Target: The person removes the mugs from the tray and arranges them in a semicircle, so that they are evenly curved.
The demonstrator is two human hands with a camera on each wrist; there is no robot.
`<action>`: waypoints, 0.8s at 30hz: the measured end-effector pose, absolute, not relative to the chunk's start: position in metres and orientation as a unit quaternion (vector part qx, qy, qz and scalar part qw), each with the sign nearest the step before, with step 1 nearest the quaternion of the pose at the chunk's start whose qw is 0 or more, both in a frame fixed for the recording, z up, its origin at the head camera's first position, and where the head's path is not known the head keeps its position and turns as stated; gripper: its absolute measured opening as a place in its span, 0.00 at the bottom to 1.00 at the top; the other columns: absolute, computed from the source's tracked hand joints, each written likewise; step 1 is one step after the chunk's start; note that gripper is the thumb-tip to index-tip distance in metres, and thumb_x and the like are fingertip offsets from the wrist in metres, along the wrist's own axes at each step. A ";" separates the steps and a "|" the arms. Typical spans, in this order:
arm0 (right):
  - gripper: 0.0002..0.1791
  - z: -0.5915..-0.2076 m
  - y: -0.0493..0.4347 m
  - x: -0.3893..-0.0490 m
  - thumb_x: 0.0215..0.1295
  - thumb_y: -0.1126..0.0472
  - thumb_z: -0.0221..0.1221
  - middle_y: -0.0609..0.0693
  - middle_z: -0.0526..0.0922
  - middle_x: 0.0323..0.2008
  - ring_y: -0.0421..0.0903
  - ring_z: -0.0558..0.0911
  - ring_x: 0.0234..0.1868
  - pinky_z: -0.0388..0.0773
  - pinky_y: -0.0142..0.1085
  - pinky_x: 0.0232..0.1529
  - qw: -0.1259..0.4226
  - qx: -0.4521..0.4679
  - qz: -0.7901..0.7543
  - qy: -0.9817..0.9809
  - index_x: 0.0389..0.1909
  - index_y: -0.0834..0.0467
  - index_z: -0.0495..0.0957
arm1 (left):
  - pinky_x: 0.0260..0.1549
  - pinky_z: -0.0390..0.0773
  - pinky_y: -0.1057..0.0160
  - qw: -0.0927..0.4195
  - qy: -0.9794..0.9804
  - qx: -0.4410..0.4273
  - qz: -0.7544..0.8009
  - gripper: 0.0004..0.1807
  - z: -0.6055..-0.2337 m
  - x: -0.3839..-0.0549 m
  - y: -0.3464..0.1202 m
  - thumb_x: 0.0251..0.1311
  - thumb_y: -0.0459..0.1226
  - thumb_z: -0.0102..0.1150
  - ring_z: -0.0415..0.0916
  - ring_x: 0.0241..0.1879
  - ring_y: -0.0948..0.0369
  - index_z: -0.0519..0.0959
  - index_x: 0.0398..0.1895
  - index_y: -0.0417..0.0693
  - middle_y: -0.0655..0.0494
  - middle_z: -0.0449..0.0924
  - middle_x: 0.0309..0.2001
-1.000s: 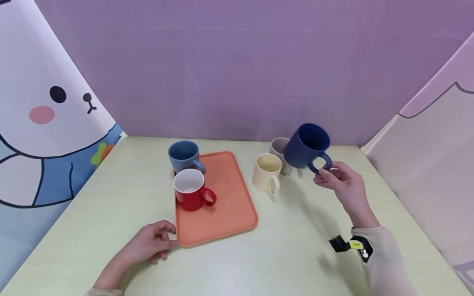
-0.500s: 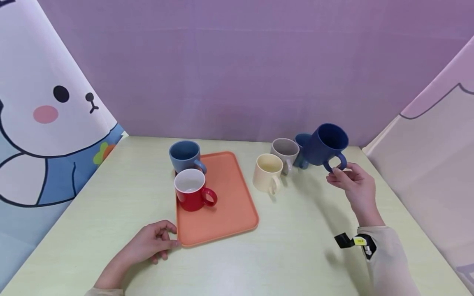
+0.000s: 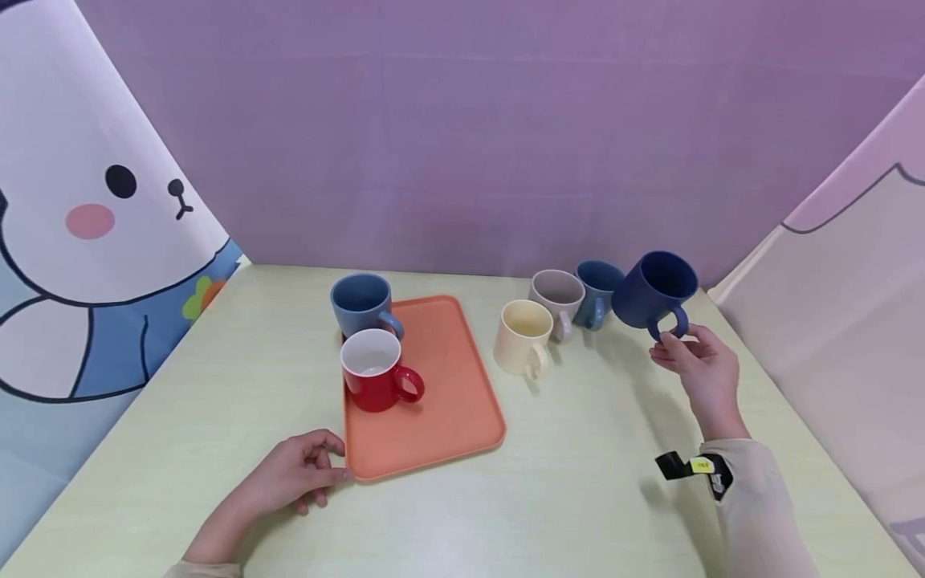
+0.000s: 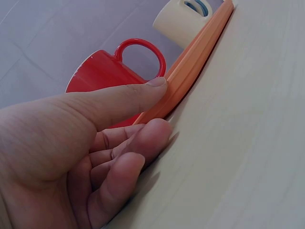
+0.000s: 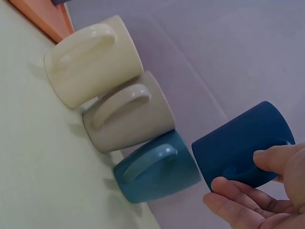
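Observation:
In the head view my right hand (image 3: 697,373) pinches the handle of a dark blue mug (image 3: 643,293), tilted above the table at the right. The right wrist view shows this mug (image 5: 243,143) close beside a teal-blue mug (image 5: 159,167). At the lower left my left hand (image 3: 299,474) rests by the near left corner of an orange tray (image 3: 448,425). Its thumb (image 4: 138,97) touches the tray's rim, while the other fingers are loosely bent. A red mug (image 3: 372,385) with a white inside stands upright on the tray, and a medium blue mug (image 3: 357,313) is behind it.
Right of the tray, a cream mug (image 3: 516,345), a grey mug (image 3: 556,293) and the teal-blue mug (image 3: 596,297) form a slanting row on the pale table (image 3: 549,482). A purple backdrop (image 3: 462,144) borders the table's back edge. Printed cloths flank both sides.
My right hand has moved right with the dark blue mug, then slightly lower. The grey and teal-blue mugs behind it have come into full view. My left hand stays at the tray.

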State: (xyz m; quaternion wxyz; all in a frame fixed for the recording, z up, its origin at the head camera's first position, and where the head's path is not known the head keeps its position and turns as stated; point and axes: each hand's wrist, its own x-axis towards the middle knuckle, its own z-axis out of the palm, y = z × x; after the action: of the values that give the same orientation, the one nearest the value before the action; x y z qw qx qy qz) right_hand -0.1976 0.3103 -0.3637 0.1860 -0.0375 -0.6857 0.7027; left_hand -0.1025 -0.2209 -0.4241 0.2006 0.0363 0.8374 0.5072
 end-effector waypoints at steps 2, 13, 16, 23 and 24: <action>0.05 -0.366 0.312 -0.199 0.65 0.71 0.63 0.48 0.86 0.24 0.41 0.87 0.25 0.82 0.32 0.31 0.189 -0.049 0.701 -0.686 0.37 0.58 0.80 | 0.15 0.77 0.63 0.199 0.837 0.040 0.509 0.23 -0.424 -0.103 -0.221 0.57 0.43 0.72 0.78 0.21 0.54 0.75 0.48 0.39 0.51 0.75 0.25; 0.06 -0.384 0.323 -0.205 0.65 0.72 0.63 0.48 0.86 0.23 0.40 0.87 0.24 0.83 0.31 0.30 0.174 -0.075 0.709 -0.679 0.37 0.58 0.80 | 0.15 0.76 0.63 0.200 0.839 0.031 0.505 0.23 -0.424 -0.102 -0.220 0.56 0.44 0.73 0.78 0.21 0.54 0.75 0.48 0.40 0.51 0.76 0.25; 0.05 -0.390 0.325 -0.208 0.65 0.72 0.62 0.47 0.86 0.22 0.40 0.87 0.24 0.82 0.31 0.30 0.172 -0.078 0.702 -0.686 0.37 0.61 0.78 | 0.15 0.76 0.63 0.198 0.838 0.034 0.507 0.23 -0.426 -0.103 -0.221 0.56 0.43 0.73 0.78 0.21 0.54 0.75 0.48 0.40 0.51 0.75 0.25; 0.04 -0.401 0.329 -0.215 0.66 0.72 0.61 0.45 0.85 0.20 0.40 0.86 0.22 0.82 0.30 0.29 0.153 -0.100 0.680 -0.710 0.39 0.62 0.77 | 0.15 0.76 0.64 0.203 0.836 0.029 0.509 0.23 -0.427 -0.103 -0.222 0.57 0.43 0.73 0.78 0.21 0.55 0.75 0.49 0.40 0.51 0.75 0.26; 0.04 -0.403 0.330 -0.216 0.67 0.71 0.61 0.45 0.85 0.20 0.40 0.86 0.22 0.82 0.30 0.29 0.149 -0.100 0.679 -0.712 0.38 0.61 0.77 | 0.15 0.76 0.64 0.203 0.835 0.029 0.510 0.24 -0.427 -0.103 -0.222 0.57 0.43 0.73 0.78 0.21 0.55 0.75 0.49 0.40 0.50 0.75 0.26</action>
State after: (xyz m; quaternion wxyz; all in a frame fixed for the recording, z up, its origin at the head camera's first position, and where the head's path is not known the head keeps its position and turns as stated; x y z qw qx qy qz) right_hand -0.2163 0.3298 -0.4029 0.1491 -0.1005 -0.7122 0.6786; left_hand -0.1031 -0.2224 -0.4274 0.2035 0.0294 0.8354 0.5098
